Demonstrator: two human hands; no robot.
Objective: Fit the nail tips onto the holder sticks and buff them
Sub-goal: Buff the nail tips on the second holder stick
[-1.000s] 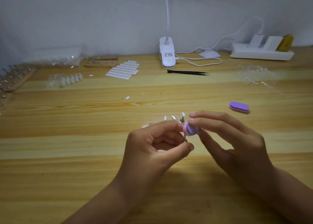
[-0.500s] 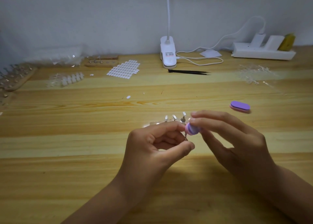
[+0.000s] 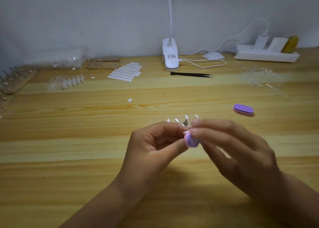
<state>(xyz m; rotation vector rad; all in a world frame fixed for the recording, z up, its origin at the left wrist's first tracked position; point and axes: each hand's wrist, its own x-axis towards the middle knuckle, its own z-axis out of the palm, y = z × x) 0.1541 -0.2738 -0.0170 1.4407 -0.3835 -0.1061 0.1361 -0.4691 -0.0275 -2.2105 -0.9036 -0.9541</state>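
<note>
My left hand (image 3: 155, 146) pinches a fan of thin holder sticks (image 3: 185, 122) with clear nail tips on their ends, held above the wooden table (image 3: 69, 150). My right hand (image 3: 238, 151) pinches a small purple and pink buffer block (image 3: 190, 139) and holds it against one tip just right of my left thumb. The right hand is blurred by motion. A second purple buffer block (image 3: 243, 109) lies on the table to the right.
At the back stand a white clip lamp (image 3: 170, 57) with its cable, a white power strip (image 3: 266, 54), black tweezers (image 3: 191, 74), a sheet of white adhesive tabs (image 3: 126, 72), loose clear nail tips (image 3: 255, 76) and wooden stick racks (image 3: 15, 80) at far left.
The buffer block in my right hand has slid downward along the nail tip, and the right hand now looks blurred. My left hand has stayed in place.
</note>
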